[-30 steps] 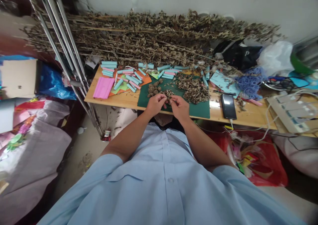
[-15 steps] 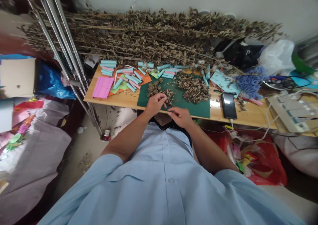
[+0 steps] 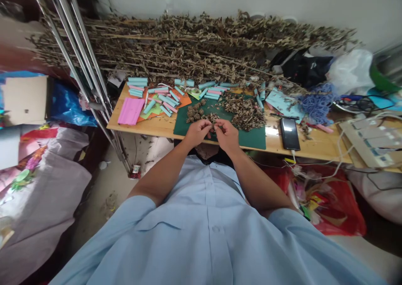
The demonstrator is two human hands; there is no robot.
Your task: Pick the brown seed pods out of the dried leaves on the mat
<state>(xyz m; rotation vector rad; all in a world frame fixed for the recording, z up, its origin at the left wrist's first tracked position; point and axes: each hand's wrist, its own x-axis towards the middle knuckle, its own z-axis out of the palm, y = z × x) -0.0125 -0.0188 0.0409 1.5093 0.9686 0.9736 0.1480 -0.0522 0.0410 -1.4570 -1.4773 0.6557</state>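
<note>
Over the front edge of a green mat [image 3: 251,140], my left hand [image 3: 198,133] and my right hand [image 3: 226,136] meet with fingers pinched close together. Whatever they hold between the fingertips is too small to make out. Just beyond the fingers sits a small heap of dried leaf bits [image 3: 212,117]. Brown clumps [image 3: 195,111] lie on the mat beyond my left hand. A larger pile of crumbled dried leaves [image 3: 246,113] spreads over the mat's right part.
Dried stalks [image 3: 176,46] stretch along the back. Blue and pink paper rolls [image 3: 168,100] and a pink sheet [image 3: 129,111] lie left on the wooden table [image 3: 150,128]. A phone [image 3: 289,134] and power strips [image 3: 372,142] are at right; metal crutches [image 3: 77,37] stand left.
My right hand has moved up and slightly left, and its fingertips are now close against those of my left hand. My left hand has stayed nearly in place.
</note>
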